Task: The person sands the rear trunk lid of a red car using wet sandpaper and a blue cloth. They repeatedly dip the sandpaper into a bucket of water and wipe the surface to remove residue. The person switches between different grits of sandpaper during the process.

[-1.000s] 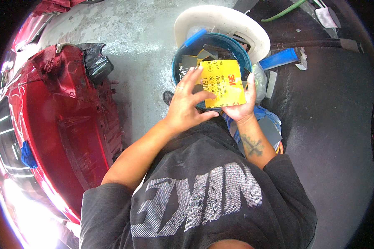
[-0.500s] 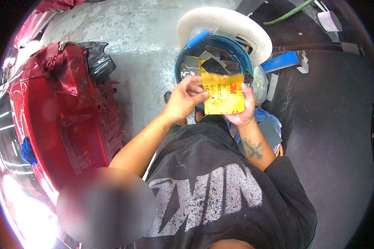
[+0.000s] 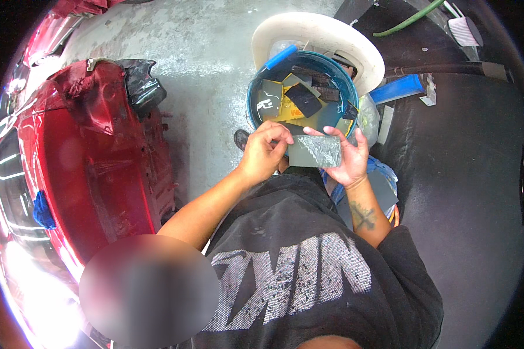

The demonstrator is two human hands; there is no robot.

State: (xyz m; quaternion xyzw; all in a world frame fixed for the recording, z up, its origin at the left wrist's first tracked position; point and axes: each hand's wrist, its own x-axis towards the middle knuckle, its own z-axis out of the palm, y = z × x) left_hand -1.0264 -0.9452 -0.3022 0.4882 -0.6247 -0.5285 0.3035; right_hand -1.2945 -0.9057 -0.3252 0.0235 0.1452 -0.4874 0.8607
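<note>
Grey, wet-looking rectangular sandpaper sheet is at frame centre, pinched by the left hand, the right hand spread behind its right end. Positioning appears in hand; the next move calls for steady edges.

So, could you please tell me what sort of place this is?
Probably a car body workshop: a glossy red car stands on the left, and a blue bucket holds what look like sandpaper sheets.

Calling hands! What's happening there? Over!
Left hand pinching grey sheet. Right hand open at its right end. Blue bucket just beyond, not blocking.
</note>
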